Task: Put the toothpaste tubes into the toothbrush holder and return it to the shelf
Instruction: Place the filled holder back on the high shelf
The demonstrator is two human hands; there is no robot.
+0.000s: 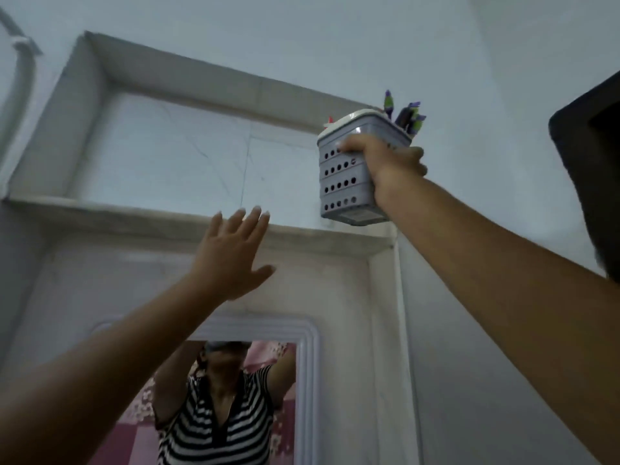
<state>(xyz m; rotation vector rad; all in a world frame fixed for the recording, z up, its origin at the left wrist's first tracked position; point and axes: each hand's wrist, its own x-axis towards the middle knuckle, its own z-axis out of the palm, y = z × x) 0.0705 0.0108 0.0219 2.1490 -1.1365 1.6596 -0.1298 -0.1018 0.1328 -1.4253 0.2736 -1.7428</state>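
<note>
My right hand grips a grey toothbrush holder with rows of round holes and a white rim. It hangs in the air just above the right end of the stone shelf, tilted slightly. Purple and green tube or brush ends stick out of its top; a small red tip shows at its left corner. My left hand is raised with fingers spread, empty, in front of the shelf's front edge and to the lower left of the holder.
The shelf is a recessed niche in a pale wall, framed on the top and left. Below it hangs a white-framed mirror reflecting a person in a striped top. A dark object juts in at the right edge.
</note>
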